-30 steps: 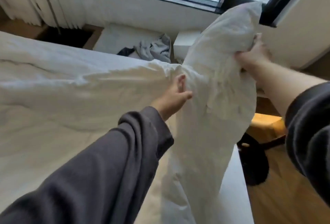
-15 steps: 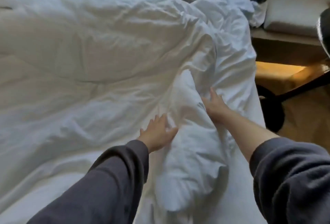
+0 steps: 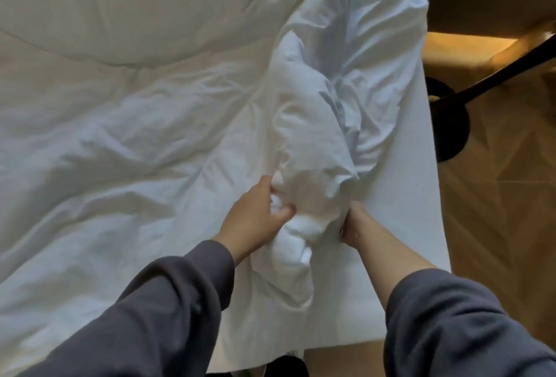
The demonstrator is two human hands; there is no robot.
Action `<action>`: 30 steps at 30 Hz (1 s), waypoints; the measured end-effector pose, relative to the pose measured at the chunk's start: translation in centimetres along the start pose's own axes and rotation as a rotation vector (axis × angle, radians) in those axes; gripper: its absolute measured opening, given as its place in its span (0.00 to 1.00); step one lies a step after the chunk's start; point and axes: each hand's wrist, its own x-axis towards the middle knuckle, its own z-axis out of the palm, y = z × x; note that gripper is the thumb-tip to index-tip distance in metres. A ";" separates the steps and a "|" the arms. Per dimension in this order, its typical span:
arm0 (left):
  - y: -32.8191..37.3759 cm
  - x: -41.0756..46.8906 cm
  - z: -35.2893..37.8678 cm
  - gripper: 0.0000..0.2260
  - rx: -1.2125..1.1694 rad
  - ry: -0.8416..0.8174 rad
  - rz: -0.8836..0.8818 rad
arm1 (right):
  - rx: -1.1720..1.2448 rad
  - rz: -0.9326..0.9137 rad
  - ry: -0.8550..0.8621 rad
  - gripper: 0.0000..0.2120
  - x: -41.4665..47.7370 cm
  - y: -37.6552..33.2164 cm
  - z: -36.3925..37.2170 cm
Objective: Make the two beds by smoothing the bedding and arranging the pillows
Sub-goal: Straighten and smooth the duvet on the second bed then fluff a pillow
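Note:
A crumpled white pillow (image 3: 310, 142) lies lengthwise on the bed, on the bare white sheet (image 3: 400, 202) near the bed's right edge. My left hand (image 3: 255, 217) grips the pillow's near left side, thumb pressed into the fabric. My right hand (image 3: 356, 223) sits at the pillow's near right corner; its fingers are hidden under the fabric. A rumpled white duvet (image 3: 120, 112) covers the bed to the left of the pillow. More wrinkled bedding (image 3: 382, 45) is bunched beyond the pillow at the right.
Wooden floor (image 3: 496, 211) runs along the bed's right side. A black round stand base (image 3: 448, 124) with a black pole sits close to the mattress edge. A low wooden ledge (image 3: 481, 6) with warm light under it lies at the upper right.
The pillow came down from being held upright in the air onto the bed. Both hands slid along it to its near end, and my view tilted down.

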 end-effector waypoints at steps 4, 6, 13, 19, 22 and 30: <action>-0.4 1.4 -1.0 0.09 0.097 0.160 -0.095 | -0.032 -0.160 0.073 0.13 -1.1 -0.6 -0.6; -0.7 1.5 -1.8 0.07 0.092 0.180 -0.169 | -0.187 -0.170 0.187 0.20 -1.9 -1.9 -3.3; 0.6 -1.8 1.2 0.09 0.262 0.299 0.233 | -0.758 -0.160 0.621 0.34 -3.2 -6.5 -12.7; 0.6 -5.3 6.3 0.23 0.523 -0.076 0.764 | -0.178 -0.060 0.248 0.44 -2.5 1.5 -13.1; -1.3 -5.3 8.0 0.39 0.717 -0.249 0.538 | 0.029 0.039 0.134 0.48 -2.1 6.0 -13.1; -1.7 -3.4 8.0 0.13 0.630 -0.127 0.235 | -0.321 -0.124 0.148 0.30 -3.5 4.7 -12.0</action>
